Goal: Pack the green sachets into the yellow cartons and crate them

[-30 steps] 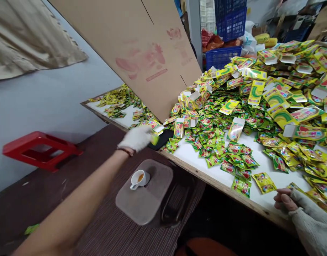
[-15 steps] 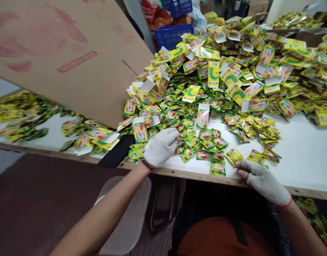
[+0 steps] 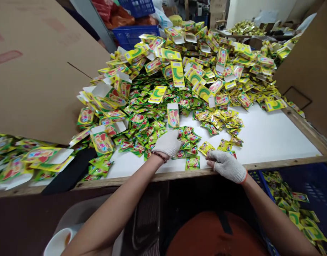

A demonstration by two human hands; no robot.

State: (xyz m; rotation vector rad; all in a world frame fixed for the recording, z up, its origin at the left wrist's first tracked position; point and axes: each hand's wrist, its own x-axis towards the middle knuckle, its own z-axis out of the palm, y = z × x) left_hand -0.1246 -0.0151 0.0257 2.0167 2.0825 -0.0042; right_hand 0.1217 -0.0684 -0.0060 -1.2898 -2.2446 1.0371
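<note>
A: Left hand status?
B: Fingertips obscured; grip cannot be determined. Green packets: 3 o'clock, adjacent.
A: Right hand?
B: Fingers curled; grip indeterminable. Yellow packet: 10 o'clock.

On the white table, green sachets heap up mid-surface, yellow cartons towards its back. Near its front edge are the gloved left hand (beaded bracelet at the wrist) and gloved right hand. Below its right side sits a blue crate; below its left, a cup.
</note>
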